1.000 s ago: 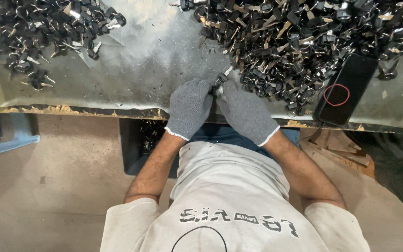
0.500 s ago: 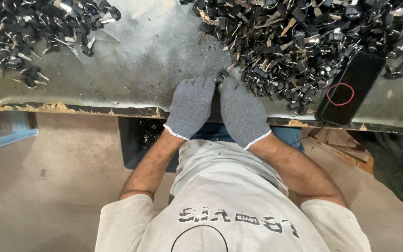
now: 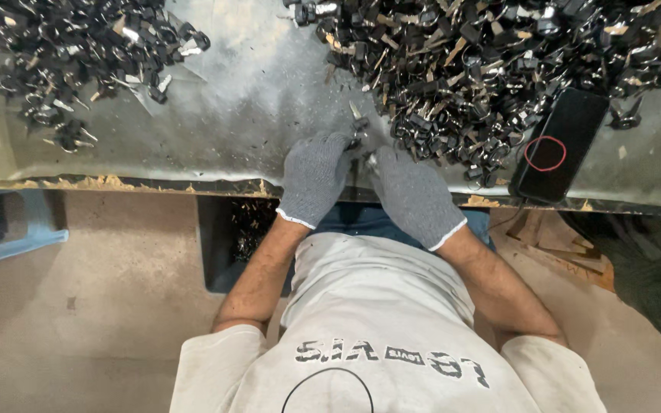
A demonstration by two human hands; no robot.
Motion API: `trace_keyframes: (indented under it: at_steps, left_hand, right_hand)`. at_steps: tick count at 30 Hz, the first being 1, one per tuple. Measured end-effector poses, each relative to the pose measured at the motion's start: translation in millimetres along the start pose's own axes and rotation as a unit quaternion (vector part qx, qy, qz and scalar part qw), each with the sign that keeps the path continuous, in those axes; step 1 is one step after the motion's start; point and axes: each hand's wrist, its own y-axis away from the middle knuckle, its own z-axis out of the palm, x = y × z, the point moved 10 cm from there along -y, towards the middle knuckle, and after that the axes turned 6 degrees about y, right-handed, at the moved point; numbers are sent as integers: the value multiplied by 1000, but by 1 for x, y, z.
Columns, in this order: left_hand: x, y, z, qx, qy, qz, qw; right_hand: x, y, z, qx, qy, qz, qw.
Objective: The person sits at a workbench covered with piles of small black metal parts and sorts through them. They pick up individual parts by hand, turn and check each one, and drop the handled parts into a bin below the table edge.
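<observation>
Both my hands wear grey knit gloves and meet at the front edge of a grey metal table [image 3: 254, 99]. My left hand [image 3: 314, 177] pinches a small key-like metal piece [image 3: 357, 121] that sticks up past its fingertips. My right hand [image 3: 413, 195] is closed on the lower end of the same piece, fingertips touching those of the left. The hands sit just in front of a large pile of dark key-like metal parts [image 3: 483, 61] spread over the table's right half.
A second, smaller pile of the same dark parts [image 3: 70, 53] lies at the table's far left. A black phone [image 3: 561, 145] rests at the right near the front edge. Under the table stand a dark bin [image 3: 237, 241] with parts and a blue stool [image 3: 21, 229].
My hands have shifted slightly left and forward along the table edge, and the small metal piece now shows above my fingertips. The piles and the phone are unchanged.
</observation>
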Motion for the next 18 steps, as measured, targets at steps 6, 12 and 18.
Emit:
trace_keyframes:
  at_steps: [6,12,18]
  left_hand:
    - [8,6,9,-10,-44,45,998]
    - [2,7,7,-7,-33,14,999]
    - [1,5,7,-25,-30,-10,999]
  right_hand:
    - [0,-16,13,-23,104,71,992]
    - [3,-18,14,-91,-96,36,990]
    - [-6,-14,3,-25,26,39,999]
